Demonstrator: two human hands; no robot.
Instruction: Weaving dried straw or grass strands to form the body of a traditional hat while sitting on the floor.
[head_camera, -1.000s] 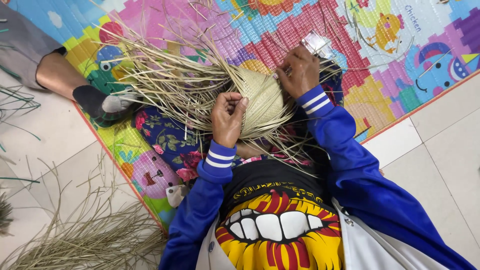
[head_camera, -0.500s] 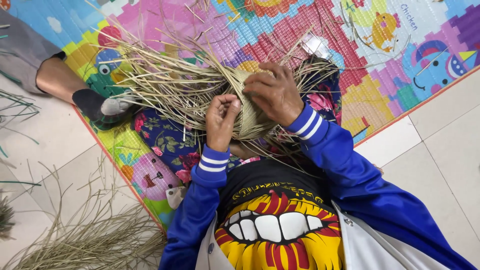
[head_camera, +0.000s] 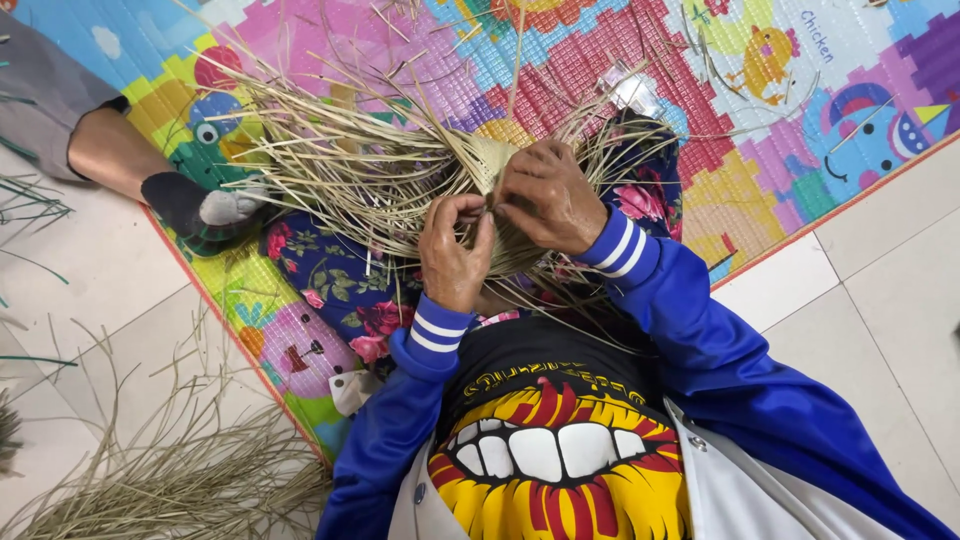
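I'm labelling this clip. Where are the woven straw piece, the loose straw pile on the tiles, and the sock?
woven straw piece (head_camera: 492, 160): head view, on its tight woven part
loose straw pile (head_camera: 170, 480): head view, mid-heap on the tiles
sock (head_camera: 195, 210): head view, on its dark middle

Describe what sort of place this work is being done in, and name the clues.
Probably a home floor used for craft work: a colourful foam play mat lies on pale floor tiles, with loose straw strands scattered around a half-woven straw piece.
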